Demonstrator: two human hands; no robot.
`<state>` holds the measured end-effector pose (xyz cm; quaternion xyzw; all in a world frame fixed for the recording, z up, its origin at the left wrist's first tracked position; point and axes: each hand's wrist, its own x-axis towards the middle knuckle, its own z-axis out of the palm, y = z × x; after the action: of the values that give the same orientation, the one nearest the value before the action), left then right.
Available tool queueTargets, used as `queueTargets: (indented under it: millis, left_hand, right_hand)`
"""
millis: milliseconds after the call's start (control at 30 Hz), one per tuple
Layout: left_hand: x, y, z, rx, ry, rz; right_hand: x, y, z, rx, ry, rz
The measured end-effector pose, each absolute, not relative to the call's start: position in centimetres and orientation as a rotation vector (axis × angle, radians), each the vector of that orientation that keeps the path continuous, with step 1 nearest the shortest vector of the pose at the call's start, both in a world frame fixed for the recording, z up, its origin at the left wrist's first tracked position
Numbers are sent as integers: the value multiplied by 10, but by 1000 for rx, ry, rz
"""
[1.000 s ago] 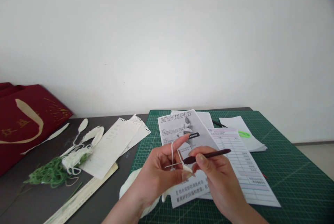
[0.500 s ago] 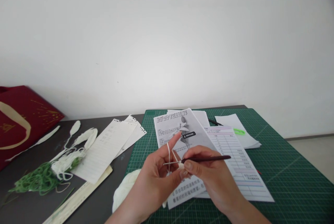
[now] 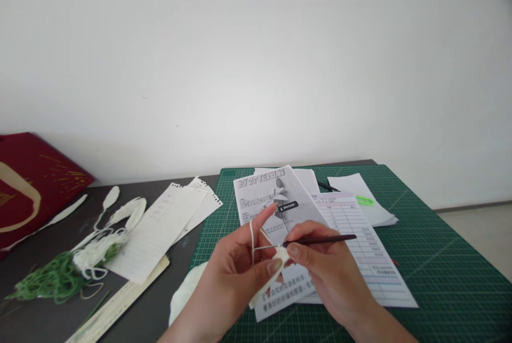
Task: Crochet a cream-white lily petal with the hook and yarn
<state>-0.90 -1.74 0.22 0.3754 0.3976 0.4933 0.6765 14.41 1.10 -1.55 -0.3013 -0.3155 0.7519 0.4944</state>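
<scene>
My right hand (image 3: 324,273) grips a dark crochet hook (image 3: 320,240) between thumb and fingers, its metal tip pointing left into a small white crocheted piece (image 3: 278,263). My left hand (image 3: 240,273) pinches that piece with thumb and finger, and its raised index finger carries a strand of white yarn (image 3: 253,236) looped over it. Both hands hover above a printed instruction sheet (image 3: 272,199) on the green cutting mat (image 3: 432,257). A white yarn ball (image 3: 186,292) lies on the mat's left edge, partly behind my left wrist.
Left of the mat lie lined paper sheets (image 3: 160,231), a long ruler (image 3: 120,300), green yarn (image 3: 52,279), white crocheted petals (image 3: 128,209) and a red gift bag (image 3: 28,183). A table form (image 3: 360,247), white papers and a green marker (image 3: 364,200) lie at the mat's back right.
The hook's tip has drawn closer to the white piece and my hands have shifted slightly left and down. The view has turned a little to the right, sliding the table's objects leftward.
</scene>
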Motion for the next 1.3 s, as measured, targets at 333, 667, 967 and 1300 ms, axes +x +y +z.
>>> queueTargets:
  millis: [333,667,967,1300]
  left_hand:
    - [-12,-17,-8,969,846,1082]
    - [-16,-14,-4,978,763,1021]
    - [-13,-12,1,807,844,1057]
    - [-23,-11,-3,1009,787,1042]
  right_hand:
    - [142,11,-19,-774,-803,1821]
    - [140,5,-21,-716,-742,1782]
    - [142,3,-17,-783,-837,1607]
    - [141,2,-21,-807,-829,1613]
